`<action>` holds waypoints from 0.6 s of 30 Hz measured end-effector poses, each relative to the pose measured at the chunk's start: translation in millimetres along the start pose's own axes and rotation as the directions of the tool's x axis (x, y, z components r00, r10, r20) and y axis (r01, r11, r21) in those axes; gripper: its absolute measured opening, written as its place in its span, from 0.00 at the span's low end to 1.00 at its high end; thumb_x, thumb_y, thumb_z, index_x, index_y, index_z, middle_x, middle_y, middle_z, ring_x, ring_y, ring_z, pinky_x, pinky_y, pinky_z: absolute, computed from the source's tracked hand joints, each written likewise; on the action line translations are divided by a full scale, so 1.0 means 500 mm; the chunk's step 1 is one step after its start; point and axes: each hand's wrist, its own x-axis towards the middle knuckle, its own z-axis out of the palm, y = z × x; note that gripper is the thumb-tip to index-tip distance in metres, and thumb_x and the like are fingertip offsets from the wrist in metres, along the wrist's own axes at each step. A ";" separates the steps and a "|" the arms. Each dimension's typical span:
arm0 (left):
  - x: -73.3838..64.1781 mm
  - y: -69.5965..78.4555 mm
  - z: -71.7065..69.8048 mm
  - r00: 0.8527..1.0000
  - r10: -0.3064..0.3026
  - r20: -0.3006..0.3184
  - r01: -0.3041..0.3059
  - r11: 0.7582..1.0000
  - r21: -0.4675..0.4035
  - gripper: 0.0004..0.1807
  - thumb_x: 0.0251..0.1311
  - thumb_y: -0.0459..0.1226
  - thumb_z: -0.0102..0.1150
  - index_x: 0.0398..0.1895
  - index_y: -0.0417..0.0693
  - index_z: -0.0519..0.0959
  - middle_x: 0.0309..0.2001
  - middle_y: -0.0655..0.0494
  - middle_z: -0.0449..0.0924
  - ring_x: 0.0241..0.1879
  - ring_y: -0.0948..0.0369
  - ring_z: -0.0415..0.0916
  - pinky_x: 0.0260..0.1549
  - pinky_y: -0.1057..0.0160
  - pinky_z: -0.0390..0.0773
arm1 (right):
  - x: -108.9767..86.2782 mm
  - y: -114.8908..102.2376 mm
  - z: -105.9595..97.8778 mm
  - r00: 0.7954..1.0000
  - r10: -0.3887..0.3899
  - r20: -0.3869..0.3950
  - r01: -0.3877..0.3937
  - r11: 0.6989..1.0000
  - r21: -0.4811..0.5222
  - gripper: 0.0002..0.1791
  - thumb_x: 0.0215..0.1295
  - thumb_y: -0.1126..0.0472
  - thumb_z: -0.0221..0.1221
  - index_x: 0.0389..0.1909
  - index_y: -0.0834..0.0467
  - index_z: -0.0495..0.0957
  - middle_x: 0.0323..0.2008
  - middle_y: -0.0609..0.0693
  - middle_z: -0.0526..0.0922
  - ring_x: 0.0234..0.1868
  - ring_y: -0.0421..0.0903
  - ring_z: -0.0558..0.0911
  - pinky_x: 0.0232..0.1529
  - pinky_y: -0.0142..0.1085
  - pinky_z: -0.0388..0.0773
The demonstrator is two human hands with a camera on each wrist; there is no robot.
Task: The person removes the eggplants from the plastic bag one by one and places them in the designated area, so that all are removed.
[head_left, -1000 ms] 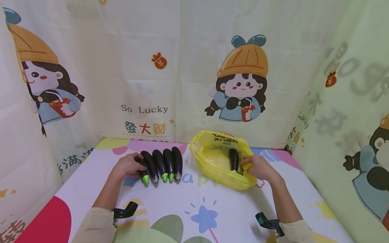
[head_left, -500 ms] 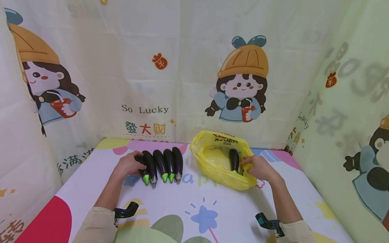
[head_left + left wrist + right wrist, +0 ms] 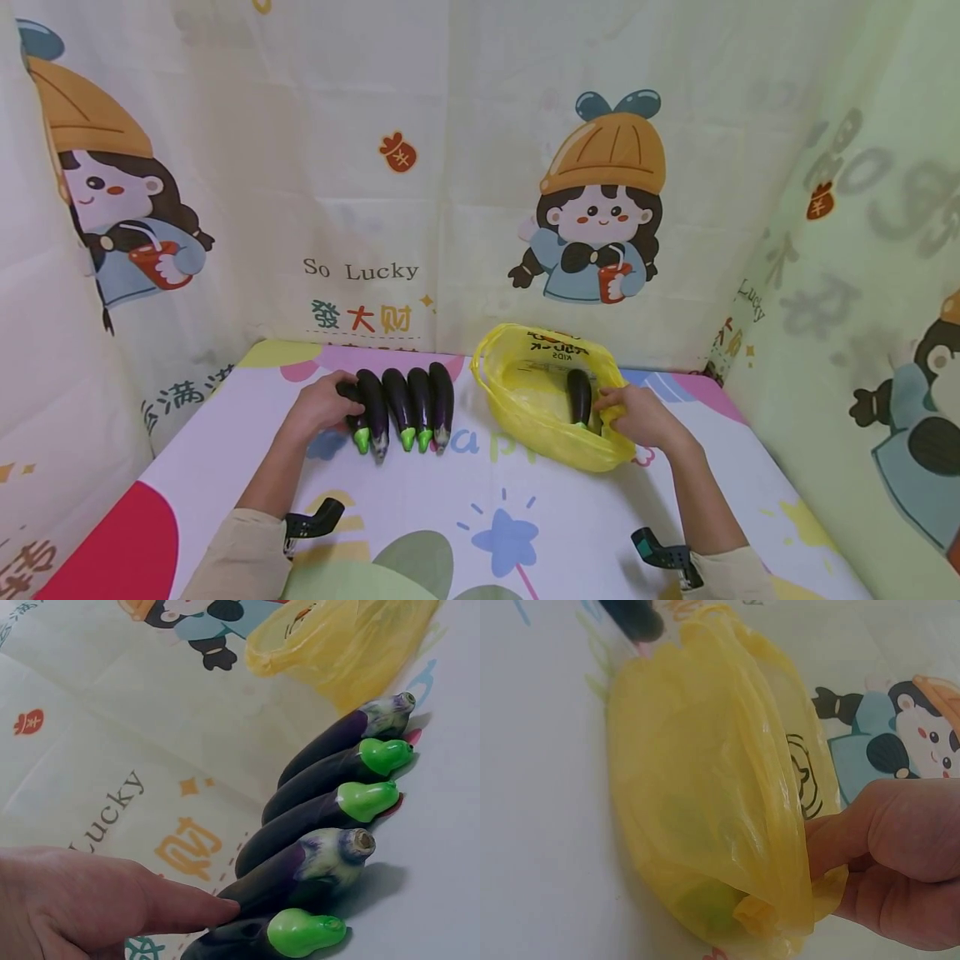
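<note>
In the head view, several dark purple eggplants lie side by side left of centre. My left hand (image 3: pixel 326 408) rests over the leftmost eggplant (image 3: pixel 360 440). In the left wrist view, a straight finger (image 3: pixel 187 904) crosses that eggplant and touches the second eggplant (image 3: pixel 281 874); the other fingers are hidden. To the right, a yellow plastic bag (image 3: pixel 517 417) gapes open, with an eggplant (image 3: pixel 580 396) inside. My right hand (image 3: pixel 645 415) pinches the bag's right rim. Green patches show through the bag's side (image 3: pixel 675 750) in the right wrist view.
A cloth printed with cartoon shapes covers the table (image 3: pixel 420 500). Printed curtains (image 3: pixel 450 208) rise behind the table and on both sides. A black wrist device (image 3: pixel 315 518) is worn on the left arm, and another wrist device (image 3: pixel 663 550) on the right.
The second eggplant from the left has swung slightly straighter and closer to the leftmost one, its stem end shifting left. The right hand and bag stay in place. The head view has shifted slightly.
</note>
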 end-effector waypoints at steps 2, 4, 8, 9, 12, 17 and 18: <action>0.000 0.002 0.001 1.000 -0.003 0.000 0.003 1.000 -0.001 0.34 0.63 0.36 0.65 0.72 0.39 0.69 0.64 0.26 0.71 0.47 0.43 0.80 0.48 0.46 0.80 | 0.000 0.001 0.000 1.000 -0.003 -0.002 0.003 1.000 0.002 0.23 0.57 0.76 0.57 0.52 0.62 0.88 0.67 0.67 0.77 0.72 0.76 0.65 0.46 0.44 0.79; 0.001 0.003 0.002 1.000 -0.002 0.003 0.002 1.000 -0.005 0.34 0.64 0.35 0.65 0.73 0.40 0.68 0.64 0.26 0.71 0.46 0.43 0.81 0.47 0.47 0.81 | 0.000 0.002 0.000 1.000 -0.005 -0.002 0.005 1.000 0.002 0.23 0.57 0.76 0.57 0.52 0.62 0.88 0.67 0.67 0.77 0.72 0.77 0.65 0.44 0.41 0.78; 0.004 0.000 0.007 1.000 0.015 0.001 -0.015 1.000 -0.003 0.34 0.65 0.34 0.63 0.74 0.41 0.67 0.65 0.25 0.70 0.43 0.45 0.82 0.45 0.49 0.83 | 0.000 0.003 0.001 1.000 -0.003 -0.003 0.003 1.000 0.001 0.23 0.57 0.76 0.57 0.52 0.61 0.88 0.67 0.67 0.77 0.72 0.77 0.65 0.45 0.42 0.78; 0.005 0.000 0.008 1.000 0.019 0.001 -0.019 1.000 -0.003 0.33 0.66 0.34 0.62 0.74 0.41 0.67 0.65 0.25 0.70 0.42 0.45 0.82 0.43 0.50 0.83 | 0.000 0.003 0.001 1.000 -0.002 -0.004 0.002 1.000 0.001 0.23 0.57 0.76 0.57 0.52 0.61 0.88 0.68 0.67 0.77 0.72 0.77 0.65 0.46 0.43 0.79; 0.007 -0.002 0.010 1.000 0.028 -0.006 -0.028 1.000 -0.006 0.33 0.66 0.33 0.60 0.75 0.41 0.66 0.64 0.24 0.70 0.39 0.47 0.83 0.39 0.54 0.84 | -0.001 0.003 0.001 1.000 0.004 -0.001 -0.004 1.000 0.004 0.23 0.57 0.76 0.57 0.52 0.61 0.88 0.68 0.67 0.77 0.72 0.77 0.65 0.47 0.44 0.80; 0.007 -0.005 0.009 1.000 0.026 -0.015 -0.026 1.000 -0.004 0.33 0.66 0.32 0.61 0.74 0.41 0.67 0.66 0.24 0.68 0.48 0.40 0.80 0.37 0.55 0.85 | -0.002 0.001 0.000 1.000 0.008 0.002 -0.008 1.000 0.004 0.23 0.57 0.76 0.57 0.52 0.61 0.88 0.68 0.67 0.77 0.72 0.77 0.65 0.47 0.44 0.79; 0.007 -0.005 0.008 1.000 0.023 -0.014 -0.023 1.000 -0.005 0.33 0.66 0.32 0.61 0.74 0.41 0.67 0.66 0.24 0.68 0.49 0.39 0.79 0.37 0.55 0.86 | -0.002 0.001 0.000 1.000 0.007 0.000 -0.007 1.000 0.004 0.23 0.57 0.76 0.57 0.52 0.61 0.88 0.68 0.67 0.77 0.72 0.77 0.65 0.47 0.45 0.79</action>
